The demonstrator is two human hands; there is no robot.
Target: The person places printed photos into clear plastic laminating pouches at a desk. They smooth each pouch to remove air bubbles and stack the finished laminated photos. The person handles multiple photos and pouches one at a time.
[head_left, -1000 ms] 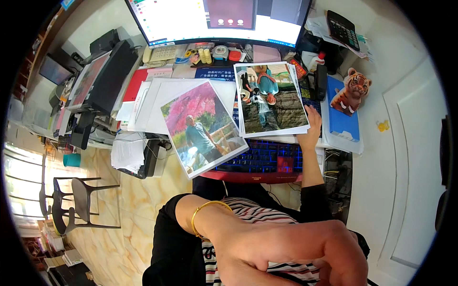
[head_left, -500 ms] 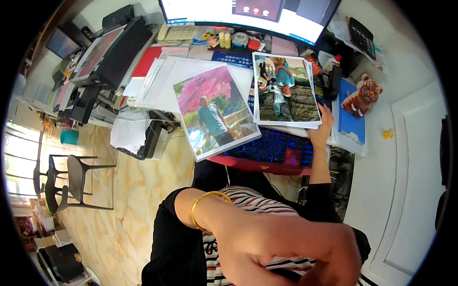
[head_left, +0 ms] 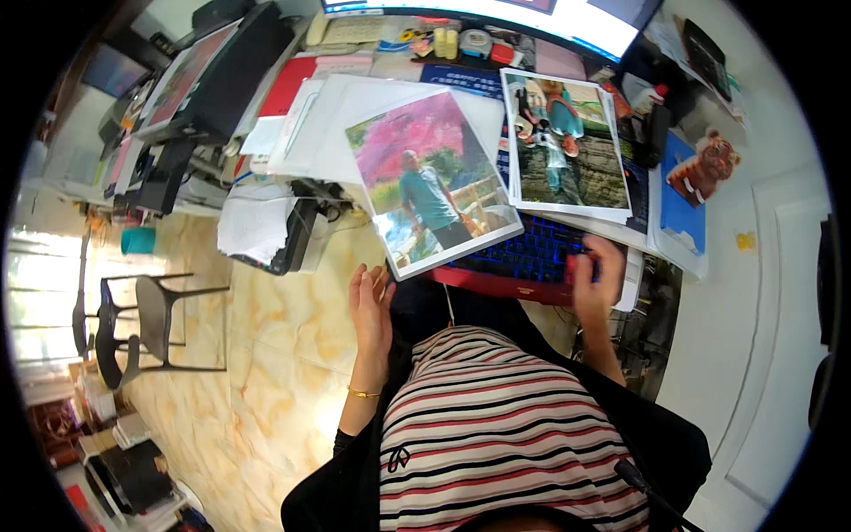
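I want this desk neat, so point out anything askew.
The pink-blossom photo lies tilted over the left part of the keyboard, one near corner jutting past it. To its right, the photo stack isn't squared: lower sheets peek out, and the top picture appears upside down.

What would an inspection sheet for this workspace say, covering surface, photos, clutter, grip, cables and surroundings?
Surface: desk, mostly covered.
Photos: pink-tree photo print, overlapping the backlit keyboard; stack of photo prints to its right, top picture upside down to the wearer.
Clutter: tape measure, telephone, calculator, white papers, tiger figure at a flat blue box.
Grip: left hand open near the pink-tree photo print's lower-left corner, contact unclear; right hand open, blurred, at the backlit keyboard's right end, holding nothing visible.
Cables: black cable at lower right.
Surroundings: monitor behind, black printer at left, dark chair on marbled floor.
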